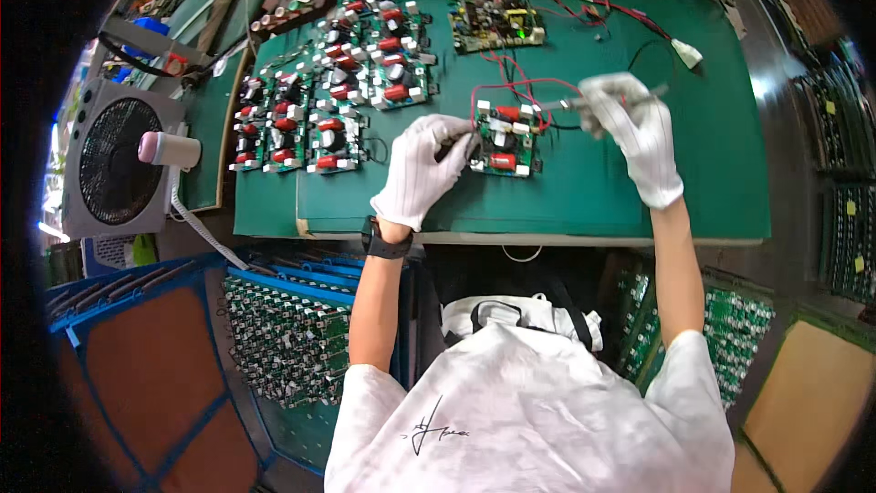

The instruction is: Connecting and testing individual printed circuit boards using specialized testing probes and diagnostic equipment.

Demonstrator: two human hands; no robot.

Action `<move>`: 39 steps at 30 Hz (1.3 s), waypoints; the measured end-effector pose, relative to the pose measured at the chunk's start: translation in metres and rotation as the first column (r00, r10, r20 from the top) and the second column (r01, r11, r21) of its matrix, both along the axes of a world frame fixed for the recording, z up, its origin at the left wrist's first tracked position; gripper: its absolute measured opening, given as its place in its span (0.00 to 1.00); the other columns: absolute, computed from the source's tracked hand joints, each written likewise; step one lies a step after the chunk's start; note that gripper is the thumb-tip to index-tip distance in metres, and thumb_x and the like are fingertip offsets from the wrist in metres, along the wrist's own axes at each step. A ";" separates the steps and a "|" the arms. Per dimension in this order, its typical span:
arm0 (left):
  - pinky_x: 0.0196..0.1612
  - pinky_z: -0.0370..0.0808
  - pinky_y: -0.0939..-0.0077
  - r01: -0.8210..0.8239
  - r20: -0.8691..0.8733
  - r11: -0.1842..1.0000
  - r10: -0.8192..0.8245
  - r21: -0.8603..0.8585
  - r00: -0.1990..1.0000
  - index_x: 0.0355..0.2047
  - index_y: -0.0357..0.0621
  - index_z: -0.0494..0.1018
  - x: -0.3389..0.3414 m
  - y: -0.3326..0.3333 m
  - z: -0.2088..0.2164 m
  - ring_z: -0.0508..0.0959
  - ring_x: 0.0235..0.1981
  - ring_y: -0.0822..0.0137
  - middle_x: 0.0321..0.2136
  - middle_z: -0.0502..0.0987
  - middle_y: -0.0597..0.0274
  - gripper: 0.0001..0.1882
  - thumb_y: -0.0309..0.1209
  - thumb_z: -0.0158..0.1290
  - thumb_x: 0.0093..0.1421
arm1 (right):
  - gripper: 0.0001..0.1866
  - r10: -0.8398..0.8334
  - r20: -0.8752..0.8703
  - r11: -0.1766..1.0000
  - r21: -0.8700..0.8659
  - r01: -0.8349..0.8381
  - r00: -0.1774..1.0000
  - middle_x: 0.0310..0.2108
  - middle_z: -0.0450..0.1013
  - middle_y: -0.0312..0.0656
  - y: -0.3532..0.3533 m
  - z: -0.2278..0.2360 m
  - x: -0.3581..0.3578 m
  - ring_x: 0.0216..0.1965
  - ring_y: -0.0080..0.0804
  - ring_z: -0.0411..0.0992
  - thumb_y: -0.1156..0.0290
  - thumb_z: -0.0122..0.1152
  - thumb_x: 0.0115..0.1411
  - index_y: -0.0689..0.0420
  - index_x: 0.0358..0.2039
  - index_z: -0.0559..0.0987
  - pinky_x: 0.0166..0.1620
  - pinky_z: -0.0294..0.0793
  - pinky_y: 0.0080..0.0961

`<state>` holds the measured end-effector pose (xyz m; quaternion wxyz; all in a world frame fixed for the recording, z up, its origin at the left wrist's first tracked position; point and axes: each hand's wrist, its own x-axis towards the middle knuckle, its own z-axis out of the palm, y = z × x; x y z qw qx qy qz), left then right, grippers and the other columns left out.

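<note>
Script [426, 431] marks the white shirt [547, 420]; left hand [420, 172] touches circuit board [503, 141].

The single fisheye view looks steeply down from the person's head, above the white short-sleeved cloth shirt [538, 420] at six o'clock, and faces twelve o'clock over the green flat-topped counter [712, 164]. It is near enough to separate the red and white parts on the green rectangular circuit board [504, 141], yet wide enough to reach the grey square plastic fan [117, 160] toward nine o'clock.
</note>
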<state>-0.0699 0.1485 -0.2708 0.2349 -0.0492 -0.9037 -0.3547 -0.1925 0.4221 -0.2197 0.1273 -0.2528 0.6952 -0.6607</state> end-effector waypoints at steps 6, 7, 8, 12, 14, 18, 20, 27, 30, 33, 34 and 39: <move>0.37 0.79 0.69 -0.011 0.012 1.000 0.011 0.029 1.000 0.40 0.38 0.83 0.005 0.017 -0.002 0.84 0.32 0.60 0.33 0.84 0.53 0.07 0.26 0.63 0.63 | 0.19 0.186 -0.314 0.972 0.196 -0.128 0.931 0.37 0.84 0.48 -0.044 0.010 -0.026 0.40 0.37 0.83 0.58 0.65 0.69 0.64 0.41 0.87 0.46 0.79 0.30; 0.37 0.79 0.69 -0.014 0.034 1.000 0.013 0.028 0.999 0.40 0.37 0.83 0.006 0.018 -0.003 0.84 0.32 0.60 0.33 0.84 0.53 0.07 0.26 0.63 0.63 | 0.20 0.226 -0.361 0.955 0.266 -0.132 0.905 0.36 0.84 0.51 -0.050 0.010 -0.027 0.38 0.40 0.83 0.56 0.65 0.69 0.64 0.40 0.87 0.45 0.79 0.31; 0.37 0.79 0.69 -0.008 0.038 0.999 0.007 0.037 0.999 0.39 0.36 0.82 0.006 0.019 -0.003 0.84 0.32 0.59 0.33 0.84 0.53 0.07 0.26 0.63 0.63 | 0.24 0.256 -0.398 0.950 0.271 -0.154 0.881 0.34 0.82 0.55 -0.058 -0.004 -0.033 0.33 0.48 0.80 0.51 0.65 0.69 0.63 0.38 0.87 0.38 0.77 0.35; 0.36 0.79 0.68 -0.002 -0.013 1.000 0.003 0.013 1.000 0.39 0.37 0.83 0.003 0.013 -0.003 0.84 0.31 0.58 0.33 0.84 0.52 0.07 0.27 0.63 0.63 | 0.15 0.439 -0.556 0.764 0.645 0.033 0.706 0.29 0.81 0.45 -0.074 -0.011 -0.041 0.24 0.38 0.75 0.59 0.68 0.67 0.58 0.45 0.87 0.29 0.74 0.35; 0.36 0.79 0.68 0.006 -0.010 0.999 -0.006 0.033 1.000 0.39 0.36 0.83 -0.005 0.014 -0.003 0.84 0.31 0.58 0.33 0.84 0.52 0.07 0.27 0.64 0.63 | 0.12 0.397 -0.841 0.889 0.452 0.075 0.367 0.27 0.77 0.45 -0.071 -0.034 -0.060 0.24 0.43 0.74 0.62 0.68 0.66 0.50 0.47 0.88 0.27 0.71 0.36; 0.37 0.79 0.67 -0.007 -0.012 1.000 0.007 0.018 1.000 0.38 0.37 0.82 -0.004 0.004 0.007 0.84 0.32 0.57 0.33 0.84 0.52 0.06 0.26 0.63 0.63 | 0.06 0.358 -0.914 0.914 0.384 0.129 0.189 0.29 0.76 0.43 -0.083 -0.018 -0.050 0.29 0.44 0.76 0.60 0.67 0.65 0.45 0.37 0.87 0.30 0.75 0.39; 0.38 0.80 0.66 -0.017 -0.003 0.999 0.018 0.038 1.000 0.37 0.38 0.82 0.002 0.006 0.018 0.84 0.32 0.56 0.33 0.84 0.51 0.04 0.25 0.63 0.62 | 0.05 0.371 -0.917 0.915 0.387 0.113 0.144 0.27 0.72 0.43 -0.083 -0.014 -0.051 0.28 0.44 0.74 0.62 0.67 0.65 0.44 0.38 0.86 0.29 0.73 0.41; 0.44 0.80 0.61 0.036 -0.024 0.997 -0.035 0.068 0.999 0.37 0.40 0.82 0.006 0.023 0.001 0.84 0.39 0.50 0.35 0.84 0.51 0.06 0.26 0.64 0.60 | 0.10 0.389 -0.607 0.865 0.500 -0.048 0.693 0.29 0.81 0.47 -0.066 -0.003 -0.025 0.30 0.46 0.79 0.62 0.68 0.62 0.56 0.32 0.87 0.35 0.77 0.40; 0.44 0.80 0.59 0.036 -0.002 0.997 -0.036 0.061 0.999 0.38 0.40 0.81 0.008 0.019 0.000 0.83 0.40 0.49 0.37 0.83 0.52 0.07 0.27 0.64 0.61 | 0.23 0.328 -0.576 0.879 0.476 -0.019 0.749 0.24 0.77 0.54 -0.075 -0.006 -0.026 0.29 0.55 0.77 0.52 0.69 0.62 0.61 0.25 0.83 0.33 0.75 0.44; 0.44 0.80 0.60 0.024 0.013 0.998 -0.025 0.065 1.000 0.39 0.41 0.81 0.010 0.015 0.002 0.82 0.41 0.49 0.37 0.83 0.52 0.07 0.27 0.64 0.61 | 0.19 0.329 -0.569 0.892 0.449 -0.050 0.754 0.25 0.78 0.51 -0.079 -0.002 -0.025 0.29 0.51 0.78 0.54 0.69 0.62 0.59 0.29 0.85 0.32 0.75 0.43; 0.45 0.80 0.60 0.032 -0.012 0.998 -0.032 0.051 0.999 0.39 0.41 0.80 0.008 0.013 0.003 0.82 0.41 0.49 0.38 0.83 0.52 0.07 0.27 0.64 0.61 | 0.19 0.329 -0.572 0.893 0.447 -0.051 0.751 0.25 0.78 0.51 -0.080 -0.001 -0.025 0.29 0.51 0.78 0.54 0.69 0.62 0.59 0.29 0.85 0.32 0.75 0.43; 0.45 0.80 0.60 0.035 -0.005 0.997 -0.034 0.069 0.999 0.40 0.41 0.80 0.009 0.013 0.002 0.82 0.41 0.50 0.38 0.83 0.53 0.07 0.27 0.64 0.62 | 0.10 0.341 -0.726 0.911 0.412 -0.018 0.598 0.24 0.75 0.45 -0.076 -0.003 -0.024 0.27 0.44 0.76 0.60 0.69 0.62 0.53 0.32 0.86 0.30 0.74 0.40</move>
